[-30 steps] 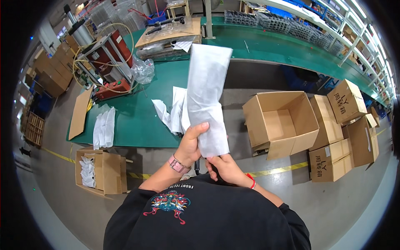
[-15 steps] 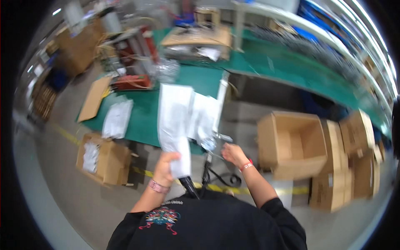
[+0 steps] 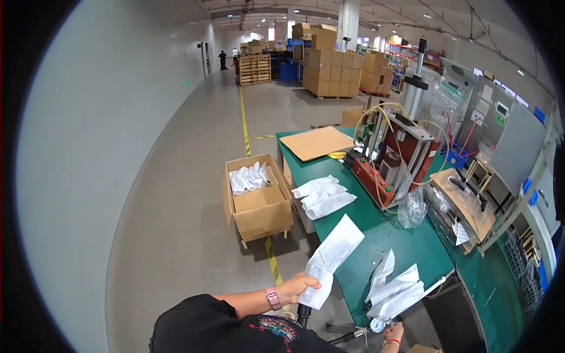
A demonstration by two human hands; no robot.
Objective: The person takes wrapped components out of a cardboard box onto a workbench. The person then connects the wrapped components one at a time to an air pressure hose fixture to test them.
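My left hand is closed around a long white sleeve-like wrapping, held tilted off the green table's near edge. A black tube end sticks out below it. My right hand, wearing a red wristband, has its fingers curled beside a round dial gauge; whatever is between them is too small to make out. From the gauge, a dark rod-like fitting runs left. Just beyond the gauge, more white-wrapped pieces lie on the green table.
A cardboard box holding several white-wrapped pieces stands left of the table. Another white-wrapped pile lies on the tabletop near a flat cardboard sheet. A red press machine with hoses stands farther back. A grey wall runs along the left.
The view has swung left, bringing the wall and aisle into sight. My left hand still holds the white wrapping, now tilted right. My right hand has come close to the dial gauge.
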